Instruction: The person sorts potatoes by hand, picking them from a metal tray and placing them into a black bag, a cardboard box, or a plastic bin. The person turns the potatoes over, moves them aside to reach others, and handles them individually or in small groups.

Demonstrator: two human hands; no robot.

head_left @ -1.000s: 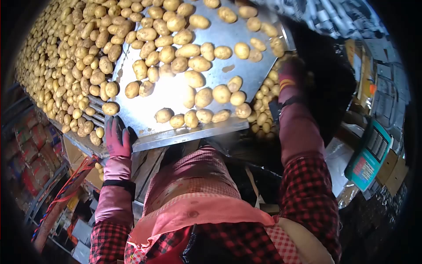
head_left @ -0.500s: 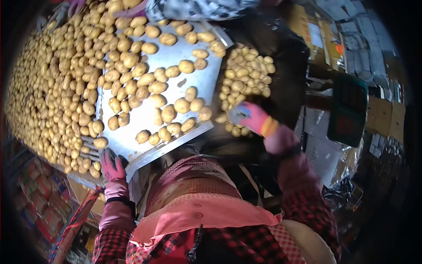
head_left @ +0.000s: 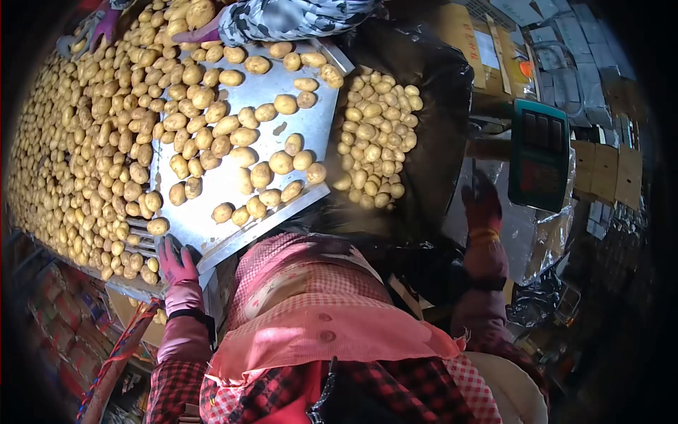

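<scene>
My left hand (head_left: 176,261), in a pink and grey glove, lies with fingers spread at the near left corner of a metal tray (head_left: 233,173). Potatoes (head_left: 226,126) are scattered over that tray. On its left, a broad mass of potatoes (head_left: 78,155) covers a slatted surface. My right hand (head_left: 483,205), also gloved, reaches over a white box (head_left: 487,244) on the right. Its fingers look stretched out, in shadow, with no object visible in them. Between tray and right hand, a heap of smaller potatoes (head_left: 378,134) fills part of a black plastic-lined container (head_left: 441,141).
A co-worker's patterned sleeve (head_left: 282,20) and purple-gloved hand (head_left: 201,32) reach over the potatoes at the top. Another gloved hand (head_left: 88,35) is at the top left. A dark green device (head_left: 540,155) stands right of my right hand, near cardboard boxes (head_left: 470,46).
My right hand has moved right, from the heap of smaller potatoes to above the white box. My left hand stays at the tray corner. The whole view has shifted slightly.
</scene>
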